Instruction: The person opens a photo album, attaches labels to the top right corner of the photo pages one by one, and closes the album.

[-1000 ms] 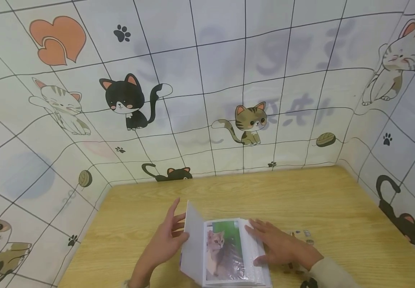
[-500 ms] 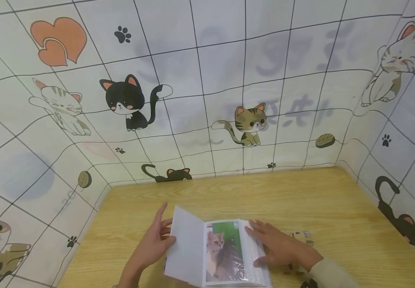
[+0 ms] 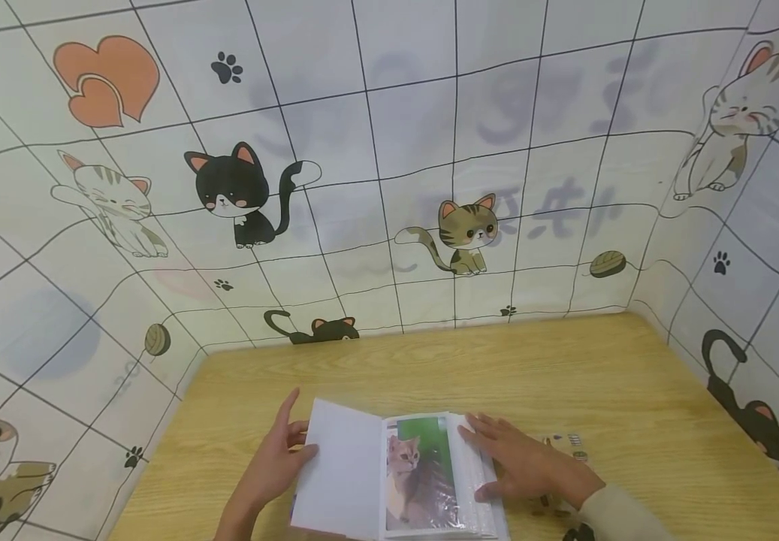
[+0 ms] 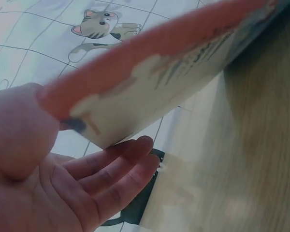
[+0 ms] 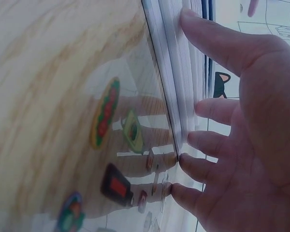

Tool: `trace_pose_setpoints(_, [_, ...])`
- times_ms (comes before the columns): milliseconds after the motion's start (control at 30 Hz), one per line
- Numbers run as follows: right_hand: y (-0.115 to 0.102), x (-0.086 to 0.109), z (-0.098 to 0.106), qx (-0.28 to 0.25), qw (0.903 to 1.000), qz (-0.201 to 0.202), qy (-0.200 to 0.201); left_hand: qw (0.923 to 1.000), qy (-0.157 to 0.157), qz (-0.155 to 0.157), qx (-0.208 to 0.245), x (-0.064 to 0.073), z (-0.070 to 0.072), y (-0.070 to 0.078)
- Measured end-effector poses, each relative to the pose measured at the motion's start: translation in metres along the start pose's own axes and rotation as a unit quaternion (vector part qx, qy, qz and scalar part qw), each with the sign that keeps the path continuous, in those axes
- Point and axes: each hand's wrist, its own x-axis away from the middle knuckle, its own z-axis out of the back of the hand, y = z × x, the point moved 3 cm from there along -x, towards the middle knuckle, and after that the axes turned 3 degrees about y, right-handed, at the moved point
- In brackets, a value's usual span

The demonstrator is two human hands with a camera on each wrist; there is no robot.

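Note:
A photo album lies at the table's near edge, its white front cover swung out to the left and still tilted up. A cat photo shows under the clear sleeve of its first page. My left hand holds the cover's left edge, thumb on the inner side and fingers behind. The cover's printed outer face shows in the left wrist view. My right hand rests on the right margin of the pages with fingers extended. Partly under my right forearm is a clear sticker sheet with small food pictures.
The wooden table stretches behind and to both sides of the album. A white grid-patterned cloth printed with cartoon cats hangs around the back and sides. A black item at the right wrist is cut off by the frame.
The album's cover has swung from nearly upright further down to the left, my left hand moving left with it. My right hand has stayed on the pages.

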Motion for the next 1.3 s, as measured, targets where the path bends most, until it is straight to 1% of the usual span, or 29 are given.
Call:
trace_pose_setpoints(233, [0.002,0.001,0.001,-0.004,1.0000,-0.002,0.000,0.9998,0.008,0.013,-0.015,0.001,0.003,-0.010])
trace_pose_setpoints(500, [0.001,0.002,0.001,-0.006,0.9999,0.004,0.007,0.9966,0.021,0.045,-0.066,-0.002,0.005,-0.032])
trace_pose_setpoints(667, [0.000,0.003,0.001,0.001,0.9996,0.021,0.020,0.9949,0.024,0.068,-0.072,-0.005,0.004,-0.044])
trace_pose_setpoints(767, [0.000,0.002,0.000,0.003,0.9997,0.017,0.019,0.9942,0.026,0.074,-0.074,-0.006,0.002,-0.049])
trace_pose_setpoints(933, [0.001,0.002,-0.001,0.002,0.9999,0.002,0.010,0.9936,0.032,0.078,-0.075,-0.007,0.000,-0.052])
trace_pose_setpoints(1033, [0.001,0.002,-0.001,0.000,1.0000,-0.003,0.007,0.9932,0.034,0.080,-0.078,-0.006,0.000,-0.051])
trace_pose_setpoints(1300, [0.000,0.003,0.000,0.004,0.9999,0.006,0.013,0.9903,0.045,0.090,-0.095,-0.007,-0.001,-0.051])
